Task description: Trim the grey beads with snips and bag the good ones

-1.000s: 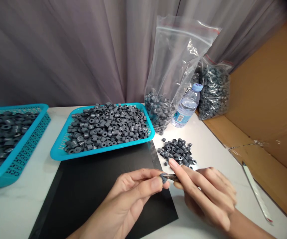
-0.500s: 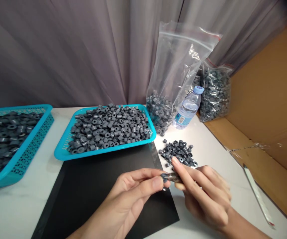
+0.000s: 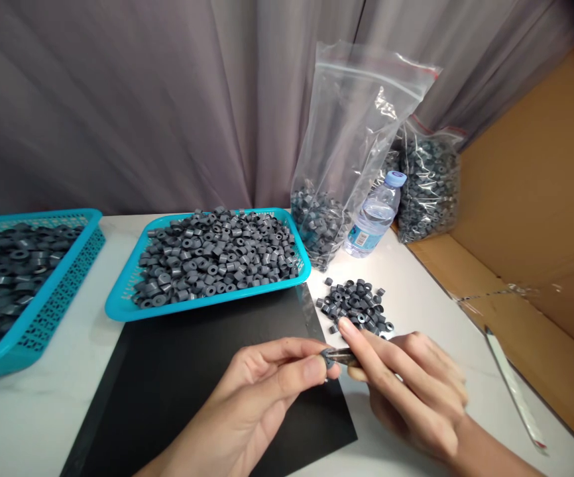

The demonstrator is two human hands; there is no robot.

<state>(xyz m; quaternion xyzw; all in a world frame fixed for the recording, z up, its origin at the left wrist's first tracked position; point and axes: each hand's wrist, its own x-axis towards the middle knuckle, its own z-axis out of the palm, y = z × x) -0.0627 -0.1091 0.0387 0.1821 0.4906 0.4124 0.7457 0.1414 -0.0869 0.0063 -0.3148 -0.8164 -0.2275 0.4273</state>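
Observation:
My left hand (image 3: 282,381) pinches a small dark grey plastic ring (image 3: 327,360) between thumb and forefinger, above the right edge of the black mat (image 3: 177,391). My right hand (image 3: 406,381) is closed on a small pointed metal tool (image 3: 343,357), its forefinger stretched along the top. The tool's tip touches the ring; whether it reaches into the hole is hidden, as is most of its grip. Just beyond my right hand, a loose pile of grey rings (image 3: 355,305) lies on the white table (image 3: 419,298).
A blue basket (image 3: 202,310) heaped with grey rings overlaps the mat's far edge; another blue basket (image 3: 51,308) stands left. Behind the pile are a zip bag (image 3: 351,126) partly filled with rings, a water bottle (image 3: 374,218) and a fuller bag (image 3: 429,185). A white-handled strip (image 3: 516,391) lies near the cardboard (image 3: 530,199).
The view has shifted very slightly. My right hand has turned a little around the tool, while both hands keep their hold and the tip stays at the ring.

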